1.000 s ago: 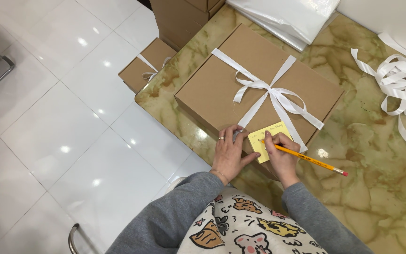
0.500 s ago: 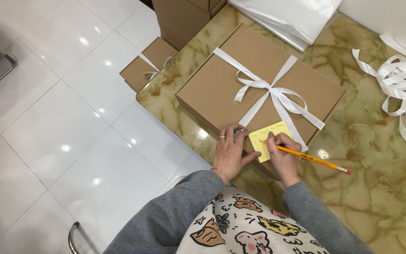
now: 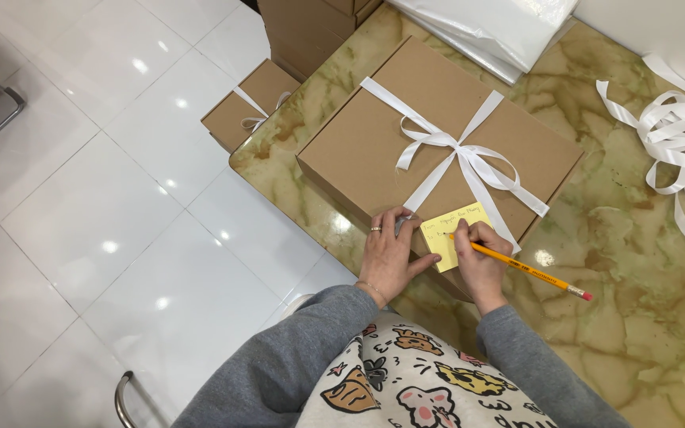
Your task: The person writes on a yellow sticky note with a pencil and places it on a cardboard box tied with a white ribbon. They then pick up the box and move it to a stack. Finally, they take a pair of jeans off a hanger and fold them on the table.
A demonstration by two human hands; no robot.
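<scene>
Head view: right hand (image 3: pixel 481 261) grip pinching pencil (image 3: pixel 526 270) over yellow note (image 3: pixel 455 235), left hand (image 3: pixel 390 257) spread flat on ribboned box (image 3: pixel 382 143).

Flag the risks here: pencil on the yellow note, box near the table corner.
1. The yellow sticky note lies against the white ribbon; the pencil tip could catch the ribbon and smear or tear.
2. Only the left hand steadies the cardboard box, and it holds the box's near corner; writing pressure from the right hand may shift the box.
3. The box sits near the marble table edge, so a push could slide it off.
</scene>
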